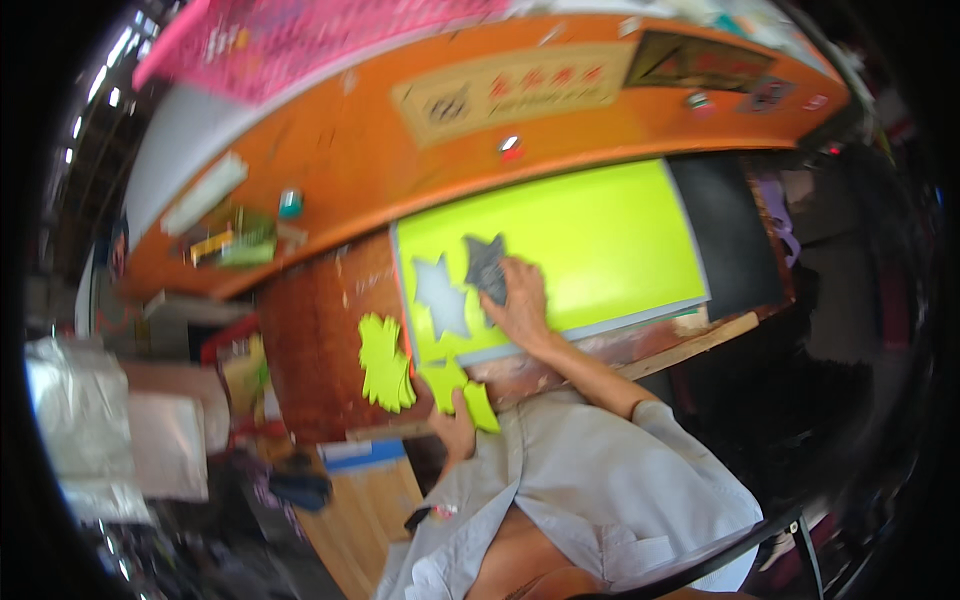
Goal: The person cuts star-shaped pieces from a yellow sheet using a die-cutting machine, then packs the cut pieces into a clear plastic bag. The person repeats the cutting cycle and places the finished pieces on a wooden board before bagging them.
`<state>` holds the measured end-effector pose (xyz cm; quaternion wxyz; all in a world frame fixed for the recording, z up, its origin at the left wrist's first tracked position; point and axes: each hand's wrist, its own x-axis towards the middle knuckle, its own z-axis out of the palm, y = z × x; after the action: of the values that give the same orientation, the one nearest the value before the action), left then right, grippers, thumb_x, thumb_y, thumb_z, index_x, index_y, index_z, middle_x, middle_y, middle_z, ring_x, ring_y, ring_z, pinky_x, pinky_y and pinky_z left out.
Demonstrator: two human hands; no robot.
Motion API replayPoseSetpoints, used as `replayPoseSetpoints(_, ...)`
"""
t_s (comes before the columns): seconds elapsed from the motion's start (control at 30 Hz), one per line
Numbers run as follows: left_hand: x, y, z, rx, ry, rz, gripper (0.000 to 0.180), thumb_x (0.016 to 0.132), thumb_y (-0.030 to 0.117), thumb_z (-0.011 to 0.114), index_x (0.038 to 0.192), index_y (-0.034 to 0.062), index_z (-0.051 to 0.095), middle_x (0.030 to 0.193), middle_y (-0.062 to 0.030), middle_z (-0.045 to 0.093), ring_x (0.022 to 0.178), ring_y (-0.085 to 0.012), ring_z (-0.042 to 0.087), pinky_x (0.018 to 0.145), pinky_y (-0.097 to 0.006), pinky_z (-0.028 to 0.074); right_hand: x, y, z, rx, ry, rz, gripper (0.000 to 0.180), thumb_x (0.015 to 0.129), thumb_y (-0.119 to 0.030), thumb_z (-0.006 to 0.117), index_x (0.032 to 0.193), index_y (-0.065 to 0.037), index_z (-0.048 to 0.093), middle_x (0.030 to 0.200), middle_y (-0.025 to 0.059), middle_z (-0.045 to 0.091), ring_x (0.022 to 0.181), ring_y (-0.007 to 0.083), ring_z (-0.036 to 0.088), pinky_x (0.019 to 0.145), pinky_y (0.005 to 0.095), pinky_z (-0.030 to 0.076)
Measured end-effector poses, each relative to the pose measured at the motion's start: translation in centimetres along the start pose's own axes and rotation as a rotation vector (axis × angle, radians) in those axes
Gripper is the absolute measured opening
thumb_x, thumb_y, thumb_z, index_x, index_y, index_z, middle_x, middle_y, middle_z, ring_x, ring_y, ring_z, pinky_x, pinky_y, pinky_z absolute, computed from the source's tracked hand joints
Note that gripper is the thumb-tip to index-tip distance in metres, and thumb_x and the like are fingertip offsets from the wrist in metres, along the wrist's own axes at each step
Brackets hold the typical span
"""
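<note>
My right hand (521, 303) is closed on a dark grey, jagged-edged shape (487, 262), a die or template by its look, lying on a bright yellow-green sheet (610, 230). Left of it is a pale grey patch (440, 296) of similar outline in the sheet; whether it is a cut-out hole or a separate piece I cannot tell. Near the sheet's lower left corner, my left hand (455, 428) grips yellow-green cut pieces (480, 406), thumb on top. Beside that hand a fanned stack of yellow-green cut pieces (383, 365) rests on the brown tabletop.
A black board (728, 235) lies at the sheet's right end. Behind the work surface runs an orange panel (350, 140) with labels and small fittings. A pink basket (290, 40) stands beyond it. Plastic-wrapped bundles (150, 430) are at the left, with a wooden board (360, 510) below.
</note>
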<state>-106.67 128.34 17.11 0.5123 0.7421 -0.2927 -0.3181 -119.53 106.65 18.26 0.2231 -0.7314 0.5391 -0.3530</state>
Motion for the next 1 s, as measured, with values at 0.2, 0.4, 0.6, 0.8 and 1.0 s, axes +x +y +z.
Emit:
replayPoseSetpoints(0.2, 0.7, -1.0, 2.1, 0.132, 0.054, 0.522, 0.026, 0.105, 0.014, 0.06, 0.107, -0.0111, 0.069, 0.09, -0.0151, 0.075, 0.079, -0.0214, 0.068, 0.072, -0.04, 0.054, 1.8, 6.1, -12.2, 0.368, 0.488, 0.305, 0.018, 0.098, -0.018, 0.071, 0.101, -0.001, 0.068, 0.091, 0.0102, 0.07, 0.079, 0.0202, 0.066, 0.073, 0.0345, 0.054)
replayPoseSetpoints(0.4, 2.9, -1.2, 2.9, 0.091, -0.008, 0.408, 0.037, 0.107, 0.023, 0.059, 0.111, -0.0128, 0.069, 0.09, -0.0252, 0.074, 0.076, -0.0345, 0.067, 0.072, -0.046, 0.051, 8.3, 11.6, -28.1, 0.076, 0.992, -0.065, 0.018, 0.099, -0.021, 0.066, 0.089, -0.005, 0.064, 0.08, 0.0128, 0.065, 0.073, 0.0278, 0.064, 0.07, 0.0412, 0.051)
replayPoseSetpoints(0.6, 6.3, 6.1, 4.2, 0.14, 0.037, 0.471, 0.044, 0.106, 0.026, 0.061, 0.114, -0.0178, 0.066, 0.088, -0.026, 0.073, 0.073, -0.0297, 0.063, 0.068, -0.045, 0.051, 6.6, 11.3, -30.0, 0.057, 0.666, -0.089, 0.021, 0.098, -0.022, 0.061, 0.085, -0.005, 0.06, 0.084, 0.015, 0.064, 0.084, 0.0375, 0.065, 0.074, 0.0482, 0.051)
replayPoseSetpoints(0.8, 11.0, 8.5, 5.5, 0.69, -0.034, 0.493, 0.043, 0.101, 0.032, 0.068, 0.114, -0.0097, 0.071, 0.096, -0.0222, 0.074, 0.08, -0.0293, 0.067, 0.073, -0.042, 0.055, -3.2, 10.0, -17.5, -0.09, 0.28, -0.028, 0.02, 0.095, -0.024, 0.066, 0.087, -0.006, 0.071, 0.081, 0.0131, 0.067, 0.086, 0.0322, 0.067, 0.077, 0.0484, 0.051)
replayPoseSetpoints(1.0, 14.8, 3.4, 4.4, 0.343, 0.052, 0.492, 0.048, 0.103, 0.029, 0.066, 0.118, -0.016, 0.067, 0.101, -0.0312, 0.073, 0.084, -0.0363, 0.069, 0.076, -0.046, 0.055, -7.0, 9.1, -10.6, -0.004, 0.324, -0.139, 0.018, 0.092, -0.021, 0.07, 0.097, -0.004, 0.074, 0.092, 0.0123, 0.07, 0.099, 0.0314, 0.065, 0.109, 0.0462, 0.041)
